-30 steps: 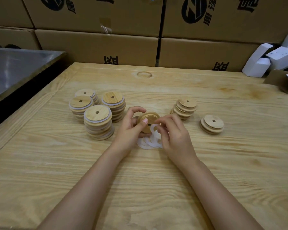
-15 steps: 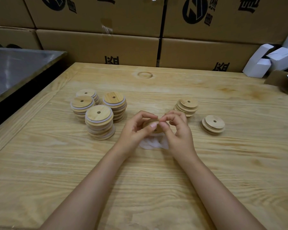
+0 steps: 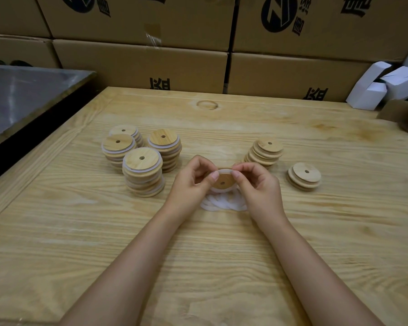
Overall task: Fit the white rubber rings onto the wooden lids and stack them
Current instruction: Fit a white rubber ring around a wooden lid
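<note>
Pinching wooden lid (image 3: 223,181), white ring (image 3: 224,171) on rim: left hand (image 3: 190,184), right hand (image 3: 259,188) grip clamped; loose rings (image 3: 221,204) beneath.

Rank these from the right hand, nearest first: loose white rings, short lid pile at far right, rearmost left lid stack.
1. Loose white rings, right beside the right hand.
2. Short lid pile, off to its right.
3. Rearmost left lid stack, far left.
</note>
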Available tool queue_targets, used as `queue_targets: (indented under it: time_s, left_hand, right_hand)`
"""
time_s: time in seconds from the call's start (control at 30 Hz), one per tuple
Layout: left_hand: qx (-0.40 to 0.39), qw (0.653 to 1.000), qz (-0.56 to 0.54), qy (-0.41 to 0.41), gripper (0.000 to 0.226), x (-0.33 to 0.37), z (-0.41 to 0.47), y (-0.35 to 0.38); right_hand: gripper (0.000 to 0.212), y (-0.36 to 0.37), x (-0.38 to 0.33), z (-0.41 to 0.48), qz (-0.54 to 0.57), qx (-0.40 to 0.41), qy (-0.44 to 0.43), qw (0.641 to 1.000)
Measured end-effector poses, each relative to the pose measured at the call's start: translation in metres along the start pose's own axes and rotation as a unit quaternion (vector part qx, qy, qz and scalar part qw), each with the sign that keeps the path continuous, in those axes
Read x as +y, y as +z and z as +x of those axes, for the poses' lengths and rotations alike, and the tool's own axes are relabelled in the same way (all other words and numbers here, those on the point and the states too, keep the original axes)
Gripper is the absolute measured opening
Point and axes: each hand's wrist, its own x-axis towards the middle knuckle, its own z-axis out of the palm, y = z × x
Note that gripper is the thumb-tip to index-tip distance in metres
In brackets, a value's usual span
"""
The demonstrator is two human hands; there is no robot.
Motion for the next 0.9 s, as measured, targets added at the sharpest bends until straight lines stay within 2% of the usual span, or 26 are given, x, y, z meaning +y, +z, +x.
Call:
queue_targets:
  time_s: [0.3,0.57,0.7,0.9]
  left_hand:
    - [0.025,0.998,-0.028,-0.056,0.018,-0.001,0.000,0.001]
    - [0.034,0.996,-0.003,-0.085,0.021,0.003,0.001,-0.001]
    - [0.013,0.997,0.020,-0.079,0.018,0.004,0.003,-0.008]
    - [0.036,0.994,0.099,-0.039,0.020,0.002,0.004,-0.015]
  right_hand:
    - [0.025,0.001,0.002,-0.001,-0.011,0.017,-0.001,1.000]
    - [0.022,-0.003,0.004,0.002,0.013,0.013,0.021,1.000]
    - [0.019,-0.005,0.004,0.000,0.006,-0.002,0.014,1.000]
    - [0.016,-0.006,0.003,-0.001,-0.008,-0.004,0.009,1.000]
